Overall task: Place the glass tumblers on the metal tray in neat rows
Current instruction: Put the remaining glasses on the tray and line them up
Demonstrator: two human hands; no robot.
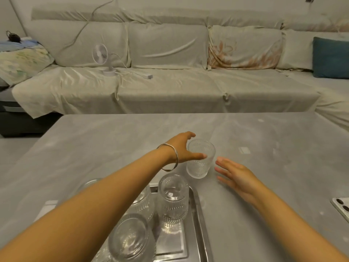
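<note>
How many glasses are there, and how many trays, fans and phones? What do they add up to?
Glasses: 5, one off the tray, four on it
Trays: 1
Fans: 1
Phones: 1
Total: 8

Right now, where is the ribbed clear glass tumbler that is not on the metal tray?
The ribbed clear glass tumbler stands on the grey table just beyond the metal tray, gripped by the left hand, with the right hand open beside it.

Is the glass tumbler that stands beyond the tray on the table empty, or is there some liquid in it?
Empty, it seems: the tumbler is clear down to its base, with no liquid line visible.
</note>
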